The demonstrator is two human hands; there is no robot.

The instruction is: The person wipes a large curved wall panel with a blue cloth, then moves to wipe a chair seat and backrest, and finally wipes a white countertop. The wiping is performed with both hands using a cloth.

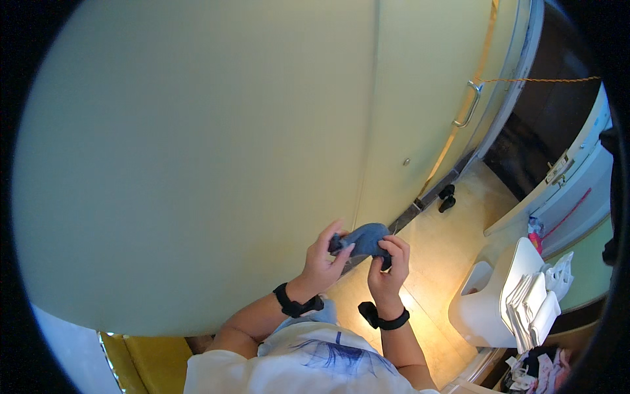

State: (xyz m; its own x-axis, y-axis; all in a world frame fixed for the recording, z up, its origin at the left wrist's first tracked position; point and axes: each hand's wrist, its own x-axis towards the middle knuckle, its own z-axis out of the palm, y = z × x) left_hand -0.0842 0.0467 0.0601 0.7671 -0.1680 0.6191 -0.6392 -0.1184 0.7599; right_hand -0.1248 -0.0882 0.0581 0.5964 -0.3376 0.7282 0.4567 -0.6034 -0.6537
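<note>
A blue-grey piece of fabric [366, 240], which looks like a sock, is held up in front of my body between both hands. My left hand [321, 260] pinches its darker, bunched end between thumb and fingers. At the other end, my right hand [392, 270] grips the cloth with its fingers curled over the edge. The fabric arches between the two hands, and a dark part hangs by my right thumb. Black bands sit on both wrists.
A pale green panel wall [221, 162] rises close ahead, with a metal handle [472, 106] at its right. Black shoes [447, 198] lie on the floor. At right, folded white cloths [529, 303] rest on a white bin [475, 315], above a drawer of clothes [539, 369]. An orange cord [539, 80] spans the doorway.
</note>
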